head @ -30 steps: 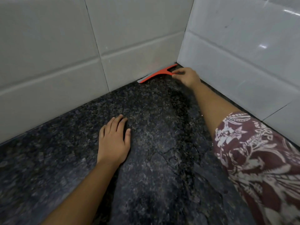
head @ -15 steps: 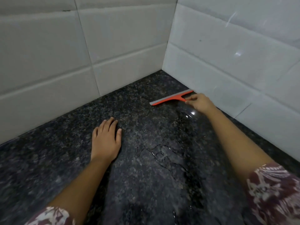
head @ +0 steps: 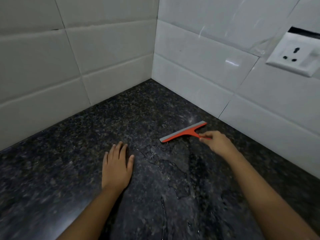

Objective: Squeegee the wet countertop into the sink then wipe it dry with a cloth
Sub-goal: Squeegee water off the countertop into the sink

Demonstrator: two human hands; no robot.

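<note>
An orange squeegee [head: 183, 132] with a grey rubber blade lies blade-down on the dark speckled granite countertop [head: 69, 144], its blade running from lower left to upper right. My right hand [head: 216, 142] grips its short orange handle from the right. My left hand [head: 117, 167] rests flat on the counter, fingers apart, to the left of the squeegee. A film of water with wavy edges [head: 164, 163] glistens on the counter between and below my hands. No sink or cloth is in view.
White tiled walls [head: 107, 49] meet in a corner behind the counter. A white wall socket [head: 294, 56] sits on the right wall, above the counter. Dry-looking counter stretches to the far left.
My right hand has dragged the squeegee out of the wall corner toward me along the right wall. My left hand has stayed flat in place. The view has pulled back.
</note>
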